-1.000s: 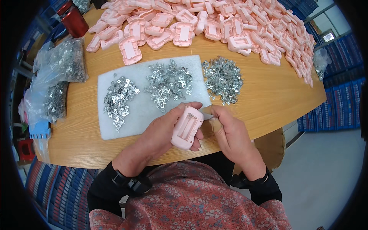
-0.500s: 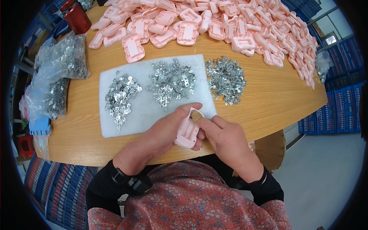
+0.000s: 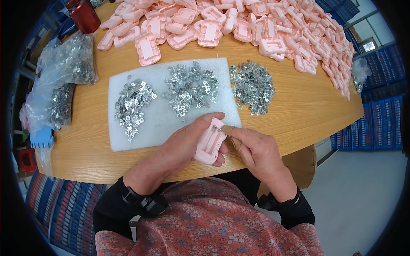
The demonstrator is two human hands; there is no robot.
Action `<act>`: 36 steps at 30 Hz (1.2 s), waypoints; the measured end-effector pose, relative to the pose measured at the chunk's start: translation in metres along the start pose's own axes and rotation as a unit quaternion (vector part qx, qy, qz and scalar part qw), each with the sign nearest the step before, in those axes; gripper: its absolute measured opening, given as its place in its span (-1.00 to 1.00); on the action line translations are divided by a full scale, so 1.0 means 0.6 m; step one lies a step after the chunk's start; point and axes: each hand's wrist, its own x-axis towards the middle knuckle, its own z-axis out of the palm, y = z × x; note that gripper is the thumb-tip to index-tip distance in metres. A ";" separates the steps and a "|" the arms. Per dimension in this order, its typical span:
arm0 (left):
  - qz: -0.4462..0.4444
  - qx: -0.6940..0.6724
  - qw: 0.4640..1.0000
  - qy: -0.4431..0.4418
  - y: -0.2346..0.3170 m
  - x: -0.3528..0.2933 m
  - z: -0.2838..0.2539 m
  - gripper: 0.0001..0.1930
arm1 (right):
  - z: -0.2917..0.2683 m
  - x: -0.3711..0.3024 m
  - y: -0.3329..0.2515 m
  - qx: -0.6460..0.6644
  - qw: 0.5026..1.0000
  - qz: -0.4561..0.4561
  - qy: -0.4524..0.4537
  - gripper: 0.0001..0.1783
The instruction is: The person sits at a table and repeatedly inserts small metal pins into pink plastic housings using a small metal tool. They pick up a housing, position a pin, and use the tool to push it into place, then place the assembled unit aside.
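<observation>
My left hand [image 3: 194,132] is wrapped round a pink plastic housing [image 3: 207,147], keeping it tilted above the table's near edge. A long recess, perhaps a battery compartment, faces up in it, with a shiny metal bit at its upper end. My right hand [image 3: 256,147], with tan coverings on the thumb and a finger, is pinched at the housing's upper right edge; whatever lies between the fingertips is too small to make out. Beyond my hands, a white foam sheet [image 3: 164,132] carries two heaps of small metal clips, a left heap [image 3: 133,106] and a middle heap [image 3: 190,87].
Another heap of metal pieces [image 3: 252,87] lies on the wooden table [image 3: 316,111] right of the foam. A big pile of pink housings [image 3: 269,30] covers the far side. Clear bags of metal parts [image 3: 77,59] and a red canister [image 3: 85,17] stand at the left.
My right thumb and finger have drawn back to the right from over the housing's upper end, uncovering the metal bit there. My left hand keeps its hold on the housing.
</observation>
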 end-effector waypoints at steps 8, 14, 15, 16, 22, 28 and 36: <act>0.003 0.000 1.000 0.007 -0.003 -0.001 -0.001 -0.48 | -0.006 -0.003 -0.013 -0.100 0.995 -0.015 -0.025 -0.67; -0.002 0.005 1.000 0.010 0.001 -0.001 0.002 -0.48 | 0.013 -0.006 0.014 0.011 1.000 -0.008 0.020 -0.67; -0.002 0.007 1.000 0.013 0.002 -0.002 0.003 -0.48 | 0.014 -0.007 0.017 0.020 0.999 -0.012 0.026 -0.67; -0.002 0.007 1.000 0.014 0.002 -0.002 0.003 -0.48 | 0.013 -0.007 0.017 0.015 1.000 -0.011 0.018 -0.66; -0.004 0.003 1.000 0.015 0.000 -0.002 0.001 -0.47 | 0.004 -0.002 0.006 -0.048 0.999 -0.021 -0.001 -0.69; -0.005 0.007 1.000 0.012 0.001 -0.001 0.001 -0.46 | 0.015 -0.004 0.020 0.005 1.000 -0.008 0.014 -0.79; -0.008 0.017 1.000 0.012 -0.001 0.000 0.001 -0.45 | 0.009 -0.002 0.017 -0.012 1.000 -0.014 -0.013 -0.79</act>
